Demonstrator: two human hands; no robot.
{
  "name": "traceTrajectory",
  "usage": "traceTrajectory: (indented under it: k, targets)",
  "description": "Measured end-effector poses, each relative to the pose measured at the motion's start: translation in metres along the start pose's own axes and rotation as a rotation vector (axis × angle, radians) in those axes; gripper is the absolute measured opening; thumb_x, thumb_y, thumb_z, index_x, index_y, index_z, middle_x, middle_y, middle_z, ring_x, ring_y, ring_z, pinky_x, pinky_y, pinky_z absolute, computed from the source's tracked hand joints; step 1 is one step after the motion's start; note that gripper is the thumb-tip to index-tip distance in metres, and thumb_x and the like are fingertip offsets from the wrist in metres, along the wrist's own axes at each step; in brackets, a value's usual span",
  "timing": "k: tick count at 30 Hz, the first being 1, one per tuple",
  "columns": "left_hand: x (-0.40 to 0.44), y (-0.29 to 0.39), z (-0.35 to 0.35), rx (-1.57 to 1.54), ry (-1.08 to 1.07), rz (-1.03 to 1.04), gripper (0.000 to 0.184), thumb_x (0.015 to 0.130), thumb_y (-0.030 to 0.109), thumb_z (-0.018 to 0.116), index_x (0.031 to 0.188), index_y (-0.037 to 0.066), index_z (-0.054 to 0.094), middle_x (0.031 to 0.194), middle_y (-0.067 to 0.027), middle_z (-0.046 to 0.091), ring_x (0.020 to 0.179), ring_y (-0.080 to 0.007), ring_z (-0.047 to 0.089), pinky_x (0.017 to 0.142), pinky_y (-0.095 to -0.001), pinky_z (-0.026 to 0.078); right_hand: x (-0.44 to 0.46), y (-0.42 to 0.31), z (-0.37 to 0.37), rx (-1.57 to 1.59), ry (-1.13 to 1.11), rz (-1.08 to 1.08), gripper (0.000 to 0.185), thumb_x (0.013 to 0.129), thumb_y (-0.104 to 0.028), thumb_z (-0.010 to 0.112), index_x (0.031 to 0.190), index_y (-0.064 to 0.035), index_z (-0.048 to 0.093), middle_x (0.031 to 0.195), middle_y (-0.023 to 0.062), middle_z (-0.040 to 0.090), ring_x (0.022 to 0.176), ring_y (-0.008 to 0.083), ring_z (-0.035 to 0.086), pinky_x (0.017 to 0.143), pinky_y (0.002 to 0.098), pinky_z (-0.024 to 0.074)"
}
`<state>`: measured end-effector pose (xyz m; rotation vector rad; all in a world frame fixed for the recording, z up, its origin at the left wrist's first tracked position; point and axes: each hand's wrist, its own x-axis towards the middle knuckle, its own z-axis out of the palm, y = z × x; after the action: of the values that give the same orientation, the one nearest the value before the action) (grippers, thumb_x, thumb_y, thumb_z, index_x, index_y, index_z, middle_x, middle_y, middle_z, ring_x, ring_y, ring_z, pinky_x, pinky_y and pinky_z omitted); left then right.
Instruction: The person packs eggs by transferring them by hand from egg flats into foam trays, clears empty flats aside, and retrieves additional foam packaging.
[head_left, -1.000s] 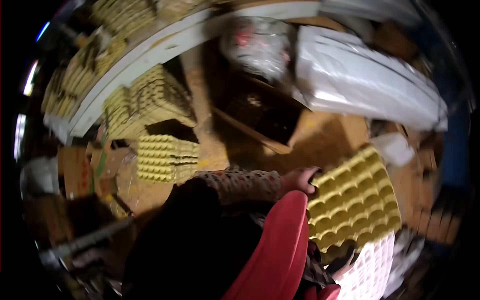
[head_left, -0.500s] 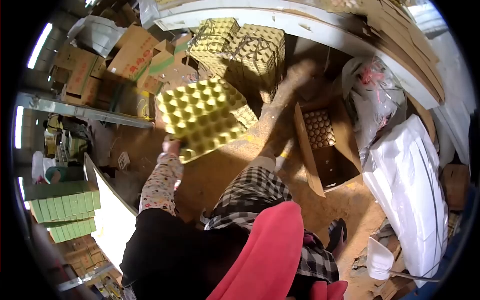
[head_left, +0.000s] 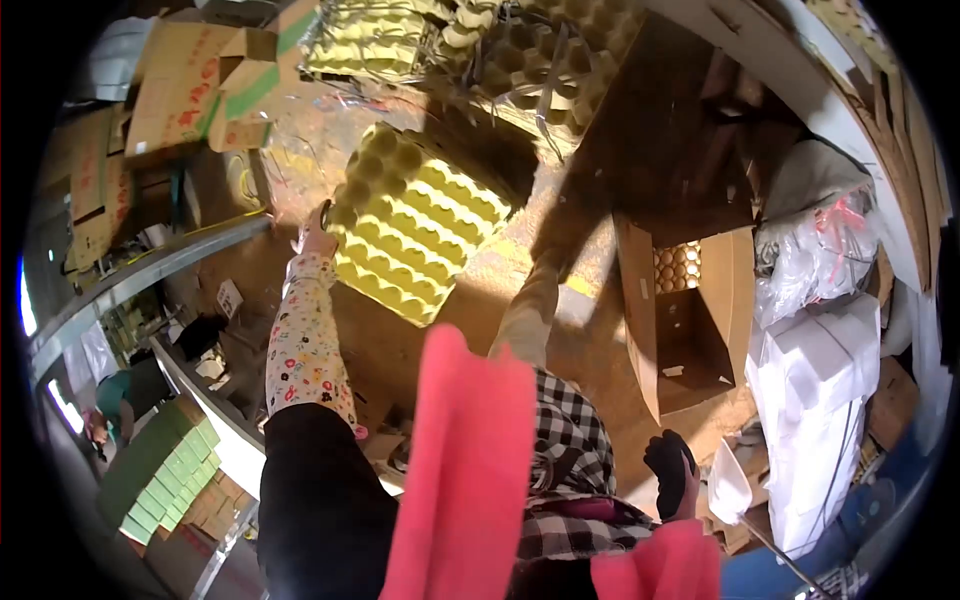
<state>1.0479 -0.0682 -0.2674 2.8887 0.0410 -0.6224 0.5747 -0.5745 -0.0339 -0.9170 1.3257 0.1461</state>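
My left hand [head_left: 316,238], below a floral sleeve, grips the left edge of a yellow egg tray [head_left: 420,240]. The tray is tilted over the floor, close to the bundled yellow trays [head_left: 370,40] at the top; whether it touches anything beneath is hidden. At the lower right, my right hand [head_left: 672,472], with dark covering on its fingers, hangs with nothing in it, fingers apart. Beyond it stands an open cardboard box [head_left: 640,310] with several eggs [head_left: 678,268] at its far end.
White wrapped bundles [head_left: 815,400] and a clear plastic bag [head_left: 820,250] lie right of the box. A white scoop [head_left: 730,482] is near my right hand. Cartons [head_left: 180,85] stand upper left. Green boxes [head_left: 170,485] and a bending person [head_left: 130,395] are at the left.
The view has swung round to the left. The tray, at my right side a second ago, is now in front, held by my left hand. My right hand is off it.
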Motion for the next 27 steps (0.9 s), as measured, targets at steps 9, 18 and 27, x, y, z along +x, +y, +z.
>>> traceTrajectory:
  k: [9, 18, 27]
  targets:
    - [-0.09, 0.199, 0.094, 0.326, -0.144, 0.279, 0.074, 0.079, 0.047, 0.064, 0.142, 0.022, 0.033, 0.143, -0.0096, 0.036, 0.126, -0.0305, 0.043, 0.105, -0.0546, 0.031, 0.032, -0.048, 0.01, -0.159, -0.02, 0.085, 0.041, 0.099, -0.025, 0.043, 0.127, 0.0042, 0.05, 0.111, 0.0157, 0.063, 0.099, 0.0238, 0.063, 0.089, 0.0347, 0.0505]
    - [-0.083, 0.157, 0.125, 0.897, -0.441, 0.244, 0.082, 0.081, 0.057, 0.055, 0.147, 0.019, 0.026, 0.153, -0.0077, 0.021, 0.135, -0.0332, 0.031, 0.108, -0.056, 0.025, 0.059, 0.016, -0.062, -0.035, 0.02, 0.25, 0.043, 0.096, -0.026, 0.049, 0.129, 0.003, 0.05, 0.112, 0.0149, 0.063, 0.101, 0.0238, 0.063, 0.092, 0.0353, 0.0498]
    - [-0.157, 0.334, 0.118, -0.288, 0.159, 0.473, 0.052, 0.087, 0.011, 0.062, 0.133, 0.0, 0.042, 0.132, -0.0208, 0.048, 0.12, -0.0325, 0.048, 0.101, -0.0369, 0.039, 0.079, 0.004, -0.165, 0.015, 0.026, 0.199, 0.04, 0.095, -0.024, 0.052, 0.127, 0.0009, 0.052, 0.11, 0.0134, 0.064, 0.099, 0.0242, 0.063, 0.089, 0.0361, 0.051]
